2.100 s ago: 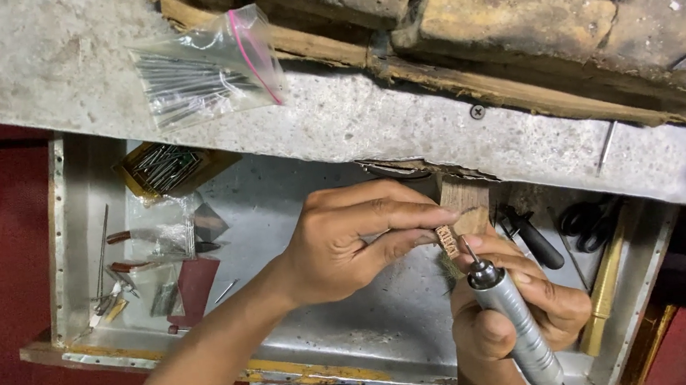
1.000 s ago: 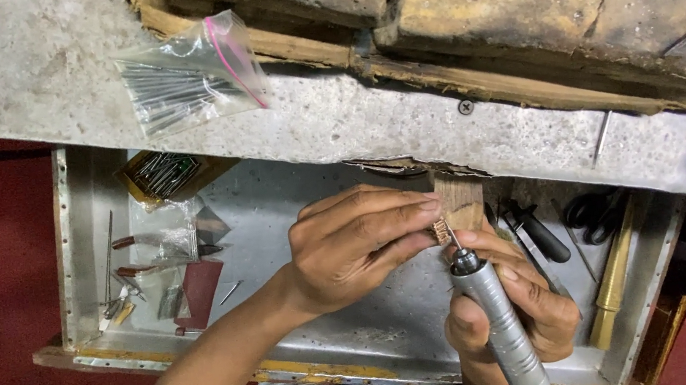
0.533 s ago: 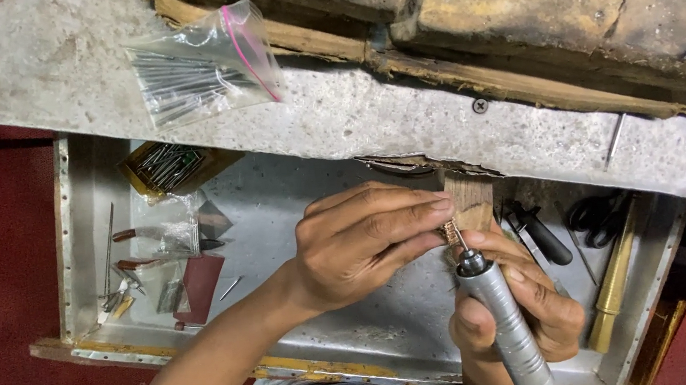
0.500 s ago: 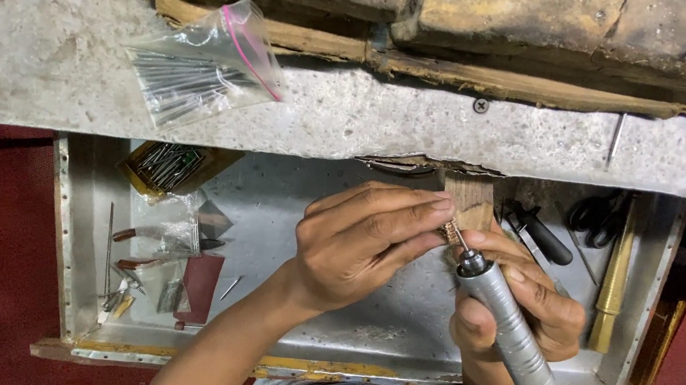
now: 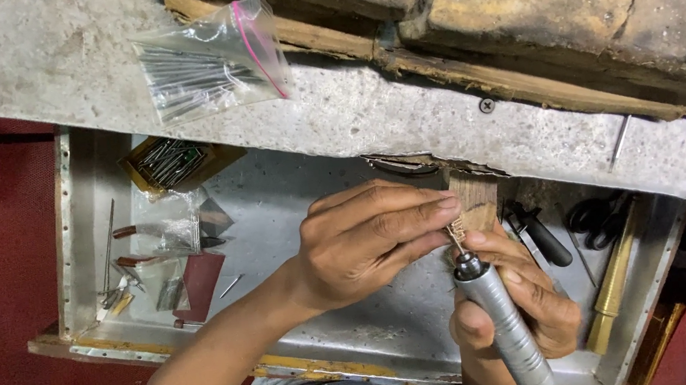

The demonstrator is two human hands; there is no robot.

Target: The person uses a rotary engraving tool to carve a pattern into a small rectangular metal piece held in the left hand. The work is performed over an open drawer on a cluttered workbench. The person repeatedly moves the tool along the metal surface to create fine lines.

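**Grey metal tool, bit against a small piece at the wooden peg**

Grey and ribbed, the handheld rotary tool (image 5: 501,324) sits in the right hand (image 5: 516,302), whose fingers wrap fully round its barrel like a pen, so the thin bit points up and slightly left. The left hand (image 5: 365,241) closes thumb and fingertips on a small piece (image 5: 454,227) at the bit's tip; the piece is too small to name. Both hands press against the wooden peg (image 5: 473,202) that juts from the front edge of the worktop (image 5: 369,113), which seems to steady the work.

Below the hands lies an open metal drawer (image 5: 293,198), likely there to catch dust. In its left part rest pliers with red handles (image 5: 132,244), a dark red sheet (image 5: 199,275) and a box of thin rods (image 5: 174,161) near the back left corner. At the right end lie a black-handled tool (image 5: 545,235), black scissors (image 5: 590,217) and a brass rod (image 5: 612,291) along the right wall.

On the worktop, well apart at the back left, lies a clear bag of thin rods (image 5: 210,62). Rough wooden blocks (image 5: 510,5) line the far edge. Nothing stands between the hands and the peg.
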